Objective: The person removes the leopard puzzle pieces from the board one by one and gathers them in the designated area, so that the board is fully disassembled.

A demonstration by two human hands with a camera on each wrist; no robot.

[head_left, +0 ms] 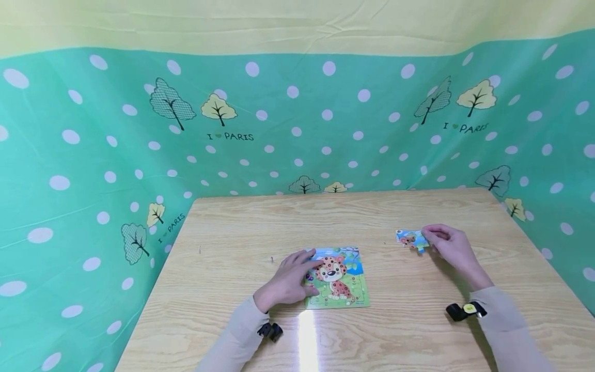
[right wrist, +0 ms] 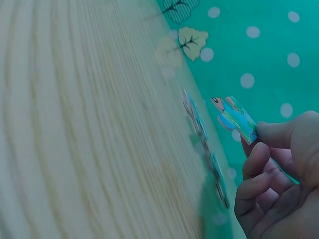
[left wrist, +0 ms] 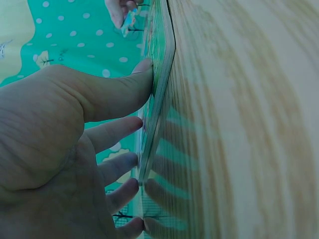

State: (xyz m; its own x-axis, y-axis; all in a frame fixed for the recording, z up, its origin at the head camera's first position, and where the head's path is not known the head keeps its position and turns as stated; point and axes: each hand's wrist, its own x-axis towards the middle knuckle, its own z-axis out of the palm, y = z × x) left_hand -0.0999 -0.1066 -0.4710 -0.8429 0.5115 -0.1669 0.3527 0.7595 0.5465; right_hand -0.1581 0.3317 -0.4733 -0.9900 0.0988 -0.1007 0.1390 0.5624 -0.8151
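A square jigsaw puzzle [head_left: 346, 289] with a spotted leopard cub on blue and green lies on the table. My left hand [head_left: 290, 279] rests over its left side, fingers spread and fairly straight. In the left wrist view, the thumb [left wrist: 119, 97] touches the top of the puzzle's edge [left wrist: 162, 84]. Farther right, my right hand [head_left: 453, 250] pinches a small puzzle piece [right wrist: 237, 119] between thumb and index finger, raised off the table. Just beyond it, flat on the wood, lie joined-looking colourful puzzle pieces [head_left: 409, 239], seen edge-on in the right wrist view [right wrist: 204, 144].
The light wooden table [head_left: 260, 222] ends at a green dotted cloth [head_left: 297, 124] that hangs behind and at both sides. Black straps with small devices sit on the left wrist [head_left: 270, 331] and right wrist [head_left: 466, 310]. A bright reflection marks the front of the table.
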